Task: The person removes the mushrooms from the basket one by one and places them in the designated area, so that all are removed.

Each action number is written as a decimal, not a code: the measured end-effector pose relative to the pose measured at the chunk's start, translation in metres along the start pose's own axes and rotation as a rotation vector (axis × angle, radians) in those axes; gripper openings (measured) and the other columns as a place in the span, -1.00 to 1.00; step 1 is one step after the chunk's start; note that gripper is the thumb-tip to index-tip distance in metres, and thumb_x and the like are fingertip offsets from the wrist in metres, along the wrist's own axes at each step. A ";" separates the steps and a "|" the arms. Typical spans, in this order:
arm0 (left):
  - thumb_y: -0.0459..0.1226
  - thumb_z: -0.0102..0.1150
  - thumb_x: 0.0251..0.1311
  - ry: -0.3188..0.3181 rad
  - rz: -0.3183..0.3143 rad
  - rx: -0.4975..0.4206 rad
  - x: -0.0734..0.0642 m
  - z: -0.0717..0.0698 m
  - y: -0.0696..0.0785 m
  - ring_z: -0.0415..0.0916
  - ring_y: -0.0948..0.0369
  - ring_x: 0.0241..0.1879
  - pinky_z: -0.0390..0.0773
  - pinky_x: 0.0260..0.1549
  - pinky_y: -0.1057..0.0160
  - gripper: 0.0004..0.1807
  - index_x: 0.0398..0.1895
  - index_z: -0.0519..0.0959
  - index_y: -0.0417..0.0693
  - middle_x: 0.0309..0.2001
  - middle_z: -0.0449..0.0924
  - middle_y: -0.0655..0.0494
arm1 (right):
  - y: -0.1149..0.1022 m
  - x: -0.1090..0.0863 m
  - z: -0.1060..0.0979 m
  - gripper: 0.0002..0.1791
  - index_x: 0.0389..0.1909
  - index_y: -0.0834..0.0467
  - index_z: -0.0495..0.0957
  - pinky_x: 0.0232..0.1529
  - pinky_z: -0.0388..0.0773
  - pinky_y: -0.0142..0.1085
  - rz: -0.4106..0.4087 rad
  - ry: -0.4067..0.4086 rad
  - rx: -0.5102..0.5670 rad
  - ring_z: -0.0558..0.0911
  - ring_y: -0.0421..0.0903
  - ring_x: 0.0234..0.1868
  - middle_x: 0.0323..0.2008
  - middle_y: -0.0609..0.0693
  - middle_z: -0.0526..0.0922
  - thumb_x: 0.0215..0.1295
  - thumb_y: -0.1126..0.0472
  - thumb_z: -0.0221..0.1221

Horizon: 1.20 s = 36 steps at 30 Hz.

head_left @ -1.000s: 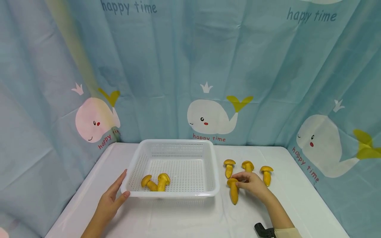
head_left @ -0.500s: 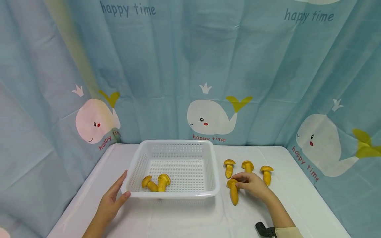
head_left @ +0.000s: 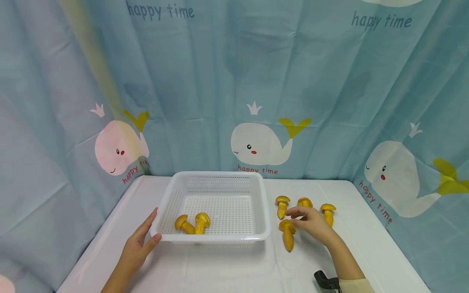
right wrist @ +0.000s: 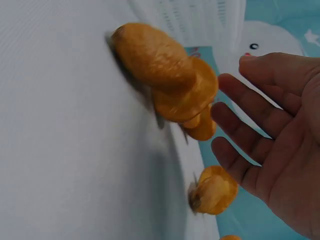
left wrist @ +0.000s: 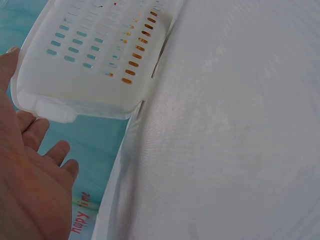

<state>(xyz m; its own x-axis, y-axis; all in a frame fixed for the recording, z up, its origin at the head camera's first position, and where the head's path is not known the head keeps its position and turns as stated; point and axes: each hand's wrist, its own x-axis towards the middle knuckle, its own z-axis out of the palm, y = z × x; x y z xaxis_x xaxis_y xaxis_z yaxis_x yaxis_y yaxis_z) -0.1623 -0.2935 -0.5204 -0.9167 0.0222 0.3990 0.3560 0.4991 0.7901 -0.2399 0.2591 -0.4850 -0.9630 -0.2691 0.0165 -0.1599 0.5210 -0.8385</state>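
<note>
Curtained-off tabletop space: whale-print curtain (head_left: 205, 89), white table (head_left: 220, 268).

white table (head_left: 220, 270) | white basket (head_left: 212, 237), left | four yellow mushrooms (head_left: 288, 241), right of basket

Diffuse, fairly bright light fills the head view, leaving the curtain lettering (head_left: 160, 9) legible and a soft shadow at six o'clock of the perforated white basket (head_left: 212, 237). Both wrist views look dimmer, softer; the nearest yellow mushroom (right wrist: 155, 55) casts a blurry shadow towards eight o'clock.
</note>
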 end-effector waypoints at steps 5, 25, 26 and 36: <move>-0.42 0.25 0.33 0.002 -0.001 -0.003 0.000 0.000 0.000 -0.04 0.58 0.53 0.11 0.26 0.72 -0.17 0.62 0.17 0.08 0.62 0.10 0.12 | -0.018 0.003 -0.004 -0.71 0.07 0.10 0.70 -0.05 0.62 -0.34 -0.018 0.025 -0.054 0.61 -0.04 0.05 0.06 0.10 0.71 0.36 0.19 0.33; -0.28 0.27 0.38 -0.009 -0.081 0.089 -0.001 -0.001 0.001 -0.09 0.69 0.48 0.11 0.17 0.74 -0.16 0.63 0.12 0.27 0.62 0.06 0.24 | -0.109 0.027 -0.002 -0.68 0.11 -0.08 0.68 0.05 0.59 -0.13 -0.104 -0.059 -0.102 0.56 -0.01 0.08 0.06 -0.18 0.71 0.35 0.12 0.34; -0.28 0.27 0.38 -0.010 -0.083 0.090 -0.001 -0.001 0.001 -0.09 0.70 0.48 0.12 0.17 0.73 -0.16 0.63 0.12 0.28 0.62 0.06 0.22 | -0.114 0.029 0.000 -0.67 0.11 -0.08 0.68 0.08 0.57 -0.12 -0.114 -0.068 -0.097 0.56 -0.03 0.10 0.07 -0.18 0.71 0.35 0.12 0.34; -0.38 0.27 0.34 -0.001 -0.014 0.036 0.001 0.000 -0.001 -0.05 0.65 0.50 0.12 0.22 0.74 -0.16 0.63 0.15 0.14 0.61 0.11 0.01 | -0.162 0.049 0.016 -0.67 0.11 -0.14 0.68 0.19 0.53 -0.05 -0.283 -0.132 -0.234 0.59 -0.11 0.13 0.06 -0.29 0.70 0.35 0.14 0.34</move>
<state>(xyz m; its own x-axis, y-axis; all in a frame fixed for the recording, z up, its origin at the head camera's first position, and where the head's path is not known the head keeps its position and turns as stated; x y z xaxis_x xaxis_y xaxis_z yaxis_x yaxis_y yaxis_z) -0.1632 -0.2942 -0.5207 -0.9216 0.0156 0.3877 0.3363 0.5305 0.7781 -0.2579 0.1486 -0.3571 -0.8398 -0.5226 0.1468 -0.4753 0.5774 -0.6638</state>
